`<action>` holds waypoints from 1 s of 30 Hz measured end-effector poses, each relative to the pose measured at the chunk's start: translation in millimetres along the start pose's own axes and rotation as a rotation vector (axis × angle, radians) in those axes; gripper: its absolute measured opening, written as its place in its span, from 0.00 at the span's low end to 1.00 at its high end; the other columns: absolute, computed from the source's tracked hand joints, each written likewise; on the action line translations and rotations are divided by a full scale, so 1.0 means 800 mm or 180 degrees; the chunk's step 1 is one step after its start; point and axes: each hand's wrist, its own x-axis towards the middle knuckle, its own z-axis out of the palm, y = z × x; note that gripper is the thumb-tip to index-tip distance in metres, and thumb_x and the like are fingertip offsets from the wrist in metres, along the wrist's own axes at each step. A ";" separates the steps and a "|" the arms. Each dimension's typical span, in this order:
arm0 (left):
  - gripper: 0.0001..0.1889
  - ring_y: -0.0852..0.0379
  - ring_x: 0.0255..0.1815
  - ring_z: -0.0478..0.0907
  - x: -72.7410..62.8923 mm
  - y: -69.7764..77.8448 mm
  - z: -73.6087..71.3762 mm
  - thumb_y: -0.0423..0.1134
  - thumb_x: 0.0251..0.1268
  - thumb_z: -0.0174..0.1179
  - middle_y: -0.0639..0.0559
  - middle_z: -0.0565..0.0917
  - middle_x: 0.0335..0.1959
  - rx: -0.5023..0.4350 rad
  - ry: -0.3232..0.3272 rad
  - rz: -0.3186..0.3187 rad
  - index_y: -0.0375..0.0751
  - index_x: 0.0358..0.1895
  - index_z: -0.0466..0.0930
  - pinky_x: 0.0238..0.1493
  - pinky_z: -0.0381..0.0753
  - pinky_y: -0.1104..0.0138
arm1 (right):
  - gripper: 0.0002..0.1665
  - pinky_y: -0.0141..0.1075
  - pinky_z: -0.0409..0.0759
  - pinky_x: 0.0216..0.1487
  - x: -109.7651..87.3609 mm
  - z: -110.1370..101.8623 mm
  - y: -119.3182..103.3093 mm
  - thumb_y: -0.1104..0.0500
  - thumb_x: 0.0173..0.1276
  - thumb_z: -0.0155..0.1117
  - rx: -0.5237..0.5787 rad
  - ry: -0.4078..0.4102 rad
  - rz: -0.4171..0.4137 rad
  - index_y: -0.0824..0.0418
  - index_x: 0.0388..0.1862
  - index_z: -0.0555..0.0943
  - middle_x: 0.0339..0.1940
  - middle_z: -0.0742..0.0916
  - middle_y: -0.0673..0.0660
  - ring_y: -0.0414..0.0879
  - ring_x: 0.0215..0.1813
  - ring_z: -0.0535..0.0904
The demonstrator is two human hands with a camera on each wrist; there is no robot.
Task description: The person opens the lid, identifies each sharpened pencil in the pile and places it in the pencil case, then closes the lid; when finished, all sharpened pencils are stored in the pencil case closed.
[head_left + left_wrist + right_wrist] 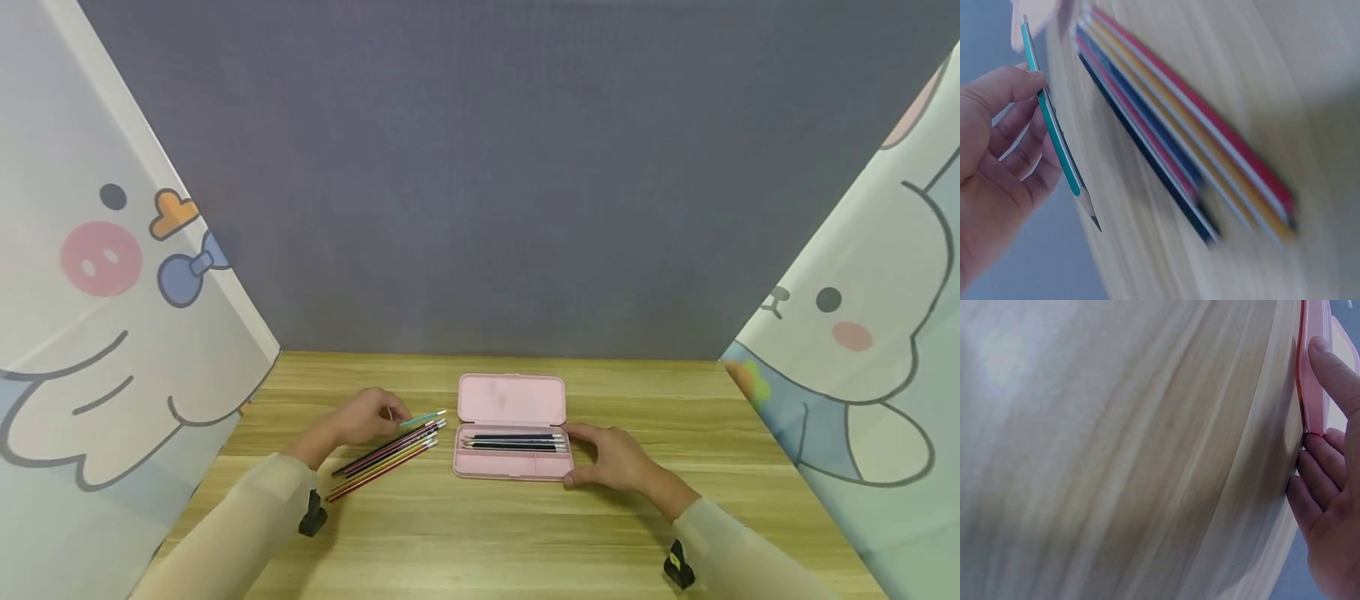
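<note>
My left hand (371, 417) pinches a teal pencil (1054, 128) between thumb and fingers, holding it just above a loose bunch of pencils on the table. In the left wrist view its sharpened tip points down and its other end up. The bunch of pencils (386, 458) shows red, yellow, dark blue, pink and black barrels. To the right, a pink pencil case (495, 468) lies with its lid (512, 400) raised back. A few dark pencils (513, 442) lie in its long rear compartment. My right hand (615, 458) grips the case's right end, thumb at the front corner, fingers toward the back.
The wooden table (480, 542) reaches back to a grey partition (480, 183). Printed cartoon panels stand on the left (90, 350) and right (862, 358). Low dividers split the case's front section into smaller compartments.
</note>
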 end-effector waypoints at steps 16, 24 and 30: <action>0.11 0.63 0.31 0.80 0.112 0.099 0.090 0.27 0.66 0.63 0.50 0.89 0.38 0.0024 -0.0419 0.0374 0.39 0.46 0.91 0.34 0.81 0.70 | 0.56 0.55 0.79 0.62 0.002 -0.003 -0.001 0.28 0.44 0.81 -0.0055 -0.0028 -0.0009 0.50 0.70 0.78 0.64 0.85 0.55 0.56 0.65 0.81; 0.09 0.65 0.38 0.82 0.139 0.122 0.121 0.27 0.62 0.68 0.52 0.91 0.40 0.0125 -0.0596 0.0373 0.41 0.42 0.92 0.42 0.81 0.72 | 0.56 0.53 0.81 0.60 0.004 0.000 0.001 0.26 0.44 0.80 -0.0089 0.0005 -0.0052 0.50 0.70 0.78 0.63 0.87 0.54 0.54 0.62 0.83; 0.10 0.69 0.35 0.80 0.144 0.126 0.133 0.26 0.65 0.65 0.54 0.91 0.38 0.0298 -0.0721 0.0399 0.42 0.42 0.92 0.40 0.80 0.74 | 0.55 0.52 0.81 0.60 0.004 -0.002 0.000 0.27 0.43 0.80 -0.0082 -0.0005 -0.0007 0.49 0.70 0.78 0.63 0.87 0.54 0.54 0.62 0.84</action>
